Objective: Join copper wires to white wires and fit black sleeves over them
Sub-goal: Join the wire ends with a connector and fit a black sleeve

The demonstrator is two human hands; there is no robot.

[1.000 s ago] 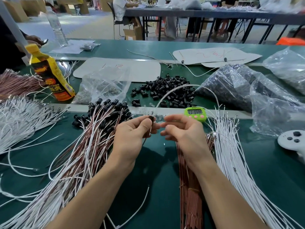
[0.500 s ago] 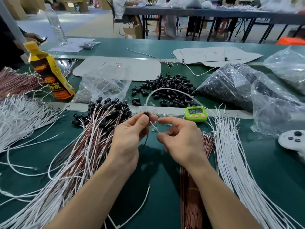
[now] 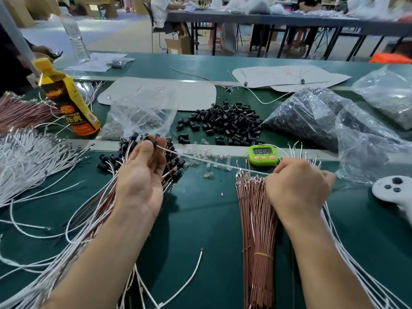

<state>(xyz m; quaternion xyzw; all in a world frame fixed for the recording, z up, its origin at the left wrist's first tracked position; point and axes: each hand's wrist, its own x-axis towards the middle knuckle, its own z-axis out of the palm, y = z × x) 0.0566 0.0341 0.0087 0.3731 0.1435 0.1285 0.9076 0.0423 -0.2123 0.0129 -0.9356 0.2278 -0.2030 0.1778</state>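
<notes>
My left hand [image 3: 142, 175] pinches a black sleeve [image 3: 151, 141] at its fingertips, with a copper wire hanging down from it. A white wire [image 3: 211, 162] runs taut from that sleeve to my right hand [image 3: 298, 188], which grips it in a fist. Under my right hand lies a bundle of copper wires [image 3: 256, 219]. Loose white wires [image 3: 347, 253] fan out to its right. Finished wire pairs with black sleeves [image 3: 93, 210] are heaped under my left hand. A pile of loose black sleeves [image 3: 225, 123] lies further back.
A green timer [image 3: 263, 154] stands between the hands. Small clear bulbs [image 3: 207, 157] are scattered near it. Behind are a yellow bottle [image 3: 66, 101], plastic bags [image 3: 312, 117] and a white controller [image 3: 394, 192] at right. More white wires [image 3: 26, 161] lie at left.
My hands have moved apart: the right one pulled the white wire out to the right until it is taut, and the left one rose slightly to the left with the sleeve.
</notes>
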